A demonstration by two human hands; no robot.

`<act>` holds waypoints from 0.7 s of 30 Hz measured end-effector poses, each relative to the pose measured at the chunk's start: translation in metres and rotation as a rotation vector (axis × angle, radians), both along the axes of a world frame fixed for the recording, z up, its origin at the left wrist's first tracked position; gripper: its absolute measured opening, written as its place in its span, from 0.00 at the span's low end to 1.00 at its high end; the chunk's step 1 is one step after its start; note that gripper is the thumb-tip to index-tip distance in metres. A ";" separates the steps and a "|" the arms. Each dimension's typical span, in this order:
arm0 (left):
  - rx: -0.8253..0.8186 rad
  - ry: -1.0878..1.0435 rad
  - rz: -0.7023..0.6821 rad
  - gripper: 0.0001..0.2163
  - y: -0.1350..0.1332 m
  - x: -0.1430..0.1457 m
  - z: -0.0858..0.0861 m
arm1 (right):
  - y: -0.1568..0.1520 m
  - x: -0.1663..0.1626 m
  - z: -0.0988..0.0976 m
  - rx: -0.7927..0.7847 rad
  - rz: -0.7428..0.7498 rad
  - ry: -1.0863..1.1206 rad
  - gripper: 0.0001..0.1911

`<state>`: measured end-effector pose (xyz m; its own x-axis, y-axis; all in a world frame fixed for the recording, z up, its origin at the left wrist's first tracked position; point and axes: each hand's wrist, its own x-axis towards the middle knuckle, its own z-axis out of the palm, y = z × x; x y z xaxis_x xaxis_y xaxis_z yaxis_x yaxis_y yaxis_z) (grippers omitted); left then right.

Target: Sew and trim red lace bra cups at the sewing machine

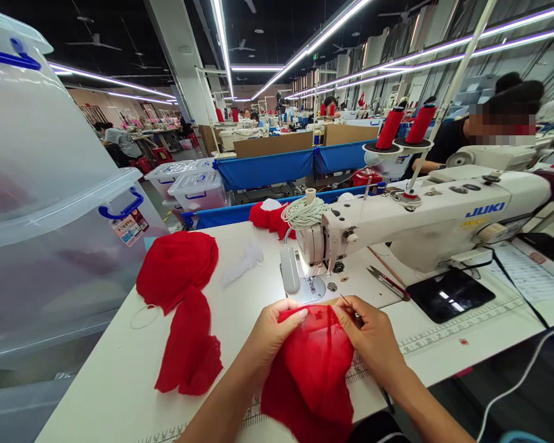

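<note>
A sheer red fabric piece [321, 375] with a seam down its middle hangs over the front edge of the table. My left hand [277, 332] pinches its upper left corner between thumb and fingers. At the upper right, my right hand [367, 332] is closed on the same cloth. A thin, dark pointed tool [358, 319] shows partly among the right fingers; its kind is hidden. Just beyond both hands are the presser foot and needle plate [314, 288] of a white sewing machine [425, 203].
Red fabric pieces [178, 267] lie stacked on the left, with another red piece [189, 351] nearer. Scissors [388, 283] and a black phone [450, 294] rest right of the needle. Clear plastic bins [64, 295] tower at the left. A co-worker [480, 123] sits at the right.
</note>
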<state>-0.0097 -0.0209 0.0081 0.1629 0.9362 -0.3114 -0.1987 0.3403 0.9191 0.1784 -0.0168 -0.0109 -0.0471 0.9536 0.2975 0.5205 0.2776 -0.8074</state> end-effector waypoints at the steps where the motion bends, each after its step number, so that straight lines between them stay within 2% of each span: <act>1: 0.002 -0.004 0.002 0.14 0.000 0.000 0.000 | -0.002 0.000 -0.001 0.052 -0.034 -0.064 0.12; 4: 0.008 -0.021 -0.003 0.14 -0.001 0.001 0.000 | -0.010 -0.003 -0.004 0.216 -0.101 -0.249 0.17; 9: 0.007 -0.049 -0.022 0.16 -0.001 0.001 0.000 | -0.022 -0.012 -0.006 0.326 0.054 -0.421 0.28; 11: 0.000 -0.065 -0.021 0.16 -0.001 0.001 0.000 | -0.022 -0.014 -0.008 0.378 0.070 -0.495 0.31; 21: -0.001 -0.085 -0.007 0.16 -0.001 0.000 -0.003 | -0.019 -0.016 -0.011 0.419 0.067 -0.612 0.31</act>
